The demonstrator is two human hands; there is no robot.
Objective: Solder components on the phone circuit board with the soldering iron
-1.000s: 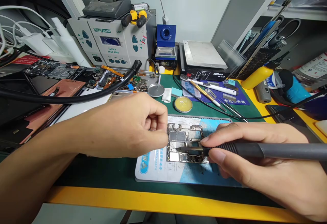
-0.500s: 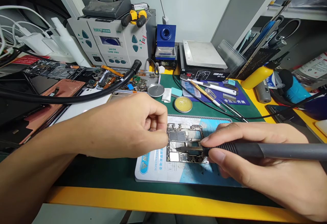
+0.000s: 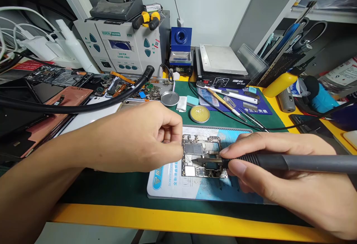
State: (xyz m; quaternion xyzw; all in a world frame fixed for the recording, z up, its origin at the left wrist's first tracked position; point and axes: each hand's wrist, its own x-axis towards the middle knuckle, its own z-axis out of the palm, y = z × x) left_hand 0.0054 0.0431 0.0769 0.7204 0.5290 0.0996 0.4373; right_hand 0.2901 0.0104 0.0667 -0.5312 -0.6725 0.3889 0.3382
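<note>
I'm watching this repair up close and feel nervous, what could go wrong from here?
The soldering iron tip rests on the circuit board right beside the left hand fingertips, so a slip could burn them. The board lies loose on the blue mat, so a push might shift it and smear neighbouring parts. The right hand grips the iron far from the tip, which may reduce control.

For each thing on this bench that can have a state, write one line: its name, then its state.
Soldering iron: gripped in right hand, tip on the board.
Circuit board: bare, flat on mat, left hand at its edge.
Flux tin: open.
Station display: lit.
Hot plate: nothing on it.
</note>
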